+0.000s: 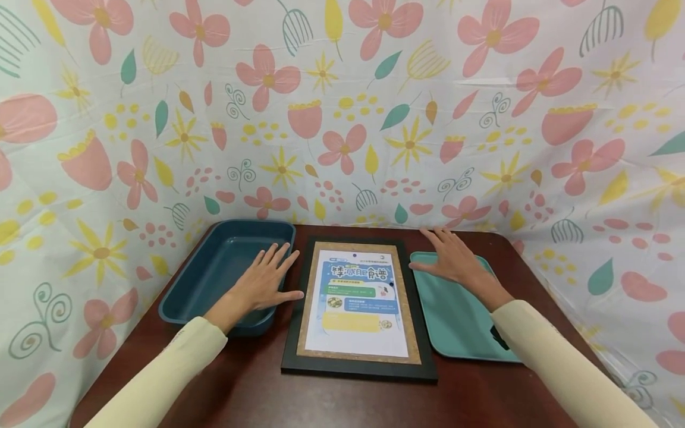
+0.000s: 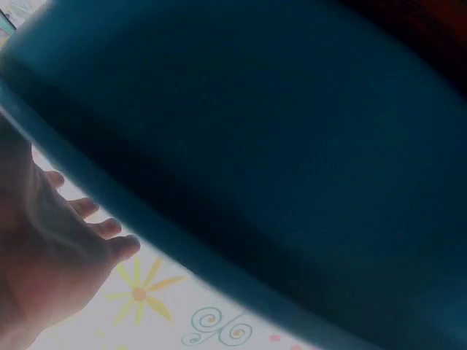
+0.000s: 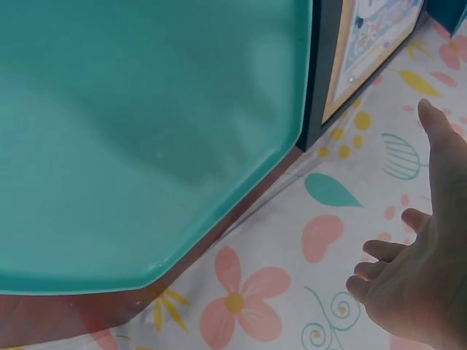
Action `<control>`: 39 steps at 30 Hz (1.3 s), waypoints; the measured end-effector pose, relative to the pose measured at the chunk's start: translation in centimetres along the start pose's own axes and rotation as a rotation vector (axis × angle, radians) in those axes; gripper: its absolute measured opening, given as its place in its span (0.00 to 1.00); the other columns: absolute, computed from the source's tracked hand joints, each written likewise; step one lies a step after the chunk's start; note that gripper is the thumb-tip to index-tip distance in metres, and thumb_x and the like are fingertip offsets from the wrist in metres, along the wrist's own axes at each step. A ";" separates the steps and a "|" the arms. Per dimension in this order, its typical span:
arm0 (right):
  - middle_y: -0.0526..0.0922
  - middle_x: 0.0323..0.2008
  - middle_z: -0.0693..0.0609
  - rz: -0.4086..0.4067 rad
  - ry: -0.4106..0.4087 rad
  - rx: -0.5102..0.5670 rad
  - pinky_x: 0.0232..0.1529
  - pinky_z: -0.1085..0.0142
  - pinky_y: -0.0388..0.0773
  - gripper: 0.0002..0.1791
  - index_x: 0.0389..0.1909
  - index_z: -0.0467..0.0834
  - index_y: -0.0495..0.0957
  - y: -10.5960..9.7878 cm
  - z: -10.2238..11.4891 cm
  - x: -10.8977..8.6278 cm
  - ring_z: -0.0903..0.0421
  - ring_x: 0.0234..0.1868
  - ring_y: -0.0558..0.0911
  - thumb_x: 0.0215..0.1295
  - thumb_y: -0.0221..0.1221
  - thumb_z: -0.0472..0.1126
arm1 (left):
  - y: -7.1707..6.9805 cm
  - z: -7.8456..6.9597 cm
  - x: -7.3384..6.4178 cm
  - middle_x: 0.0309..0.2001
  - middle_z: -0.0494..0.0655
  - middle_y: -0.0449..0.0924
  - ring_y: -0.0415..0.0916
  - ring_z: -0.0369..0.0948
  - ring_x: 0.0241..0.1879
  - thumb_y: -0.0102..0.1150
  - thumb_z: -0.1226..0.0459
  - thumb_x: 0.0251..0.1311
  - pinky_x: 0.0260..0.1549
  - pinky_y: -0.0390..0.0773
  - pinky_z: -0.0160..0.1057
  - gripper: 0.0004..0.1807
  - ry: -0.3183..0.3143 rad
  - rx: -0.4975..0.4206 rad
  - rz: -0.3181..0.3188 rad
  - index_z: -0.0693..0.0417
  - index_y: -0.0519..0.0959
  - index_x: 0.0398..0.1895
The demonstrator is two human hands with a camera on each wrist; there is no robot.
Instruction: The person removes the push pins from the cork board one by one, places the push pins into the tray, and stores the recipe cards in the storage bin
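Note:
My left hand (image 1: 263, 279) is spread with straight fingers above the right side of a deep blue plastic tub (image 1: 206, 279), holding nothing. In the left wrist view the tub wall (image 2: 277, 146) fills most of the picture beside the hand (image 2: 58, 248). My right hand (image 1: 453, 258), fingers extended and nothing in it, hovers over the far part of a flat turquoise tray (image 1: 455, 324). Between the hands lies a black-framed cork board (image 1: 360, 370) bearing a printed sheet (image 1: 364, 342). The right wrist view shows the tray (image 3: 146, 146) beside the hand (image 3: 416, 284).
A dark reddish-brown table (image 1: 257, 392) carries the tub, board and tray side by side. White floral cloth (image 1: 342, 107) hangs behind the table and along both sides. A small dark object (image 1: 499, 337) shows by the right wrist, partly hidden by the sleeve.

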State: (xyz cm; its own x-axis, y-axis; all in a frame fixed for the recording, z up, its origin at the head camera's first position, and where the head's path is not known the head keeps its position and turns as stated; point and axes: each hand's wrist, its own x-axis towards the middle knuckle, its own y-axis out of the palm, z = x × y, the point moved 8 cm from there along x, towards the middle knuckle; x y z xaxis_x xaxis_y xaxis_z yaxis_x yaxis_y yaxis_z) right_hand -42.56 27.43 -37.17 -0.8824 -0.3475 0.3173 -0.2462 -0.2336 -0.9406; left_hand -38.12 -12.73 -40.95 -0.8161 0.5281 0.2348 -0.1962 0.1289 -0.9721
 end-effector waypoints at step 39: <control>0.57 0.78 0.30 0.117 0.128 0.055 0.73 0.33 0.52 0.55 0.80 0.39 0.59 3.5 1.1 1.1 0.29 0.79 0.51 0.61 0.70 0.64 | 3.3 -3.5 2.4 0.81 0.62 0.50 0.46 0.62 0.80 0.50 0.34 0.71 0.76 0.47 0.60 0.50 -0.003 0.002 0.122 0.55 0.53 0.84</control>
State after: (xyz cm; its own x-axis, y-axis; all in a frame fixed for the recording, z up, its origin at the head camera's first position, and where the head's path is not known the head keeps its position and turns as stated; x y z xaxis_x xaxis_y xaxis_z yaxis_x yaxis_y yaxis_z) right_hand -43.95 25.23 -39.99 -0.9483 -0.2577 0.1852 -0.1199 -0.2492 -0.9610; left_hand -38.81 -8.11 -43.64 -0.8354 0.5376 0.1146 -0.0960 0.0624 -0.9934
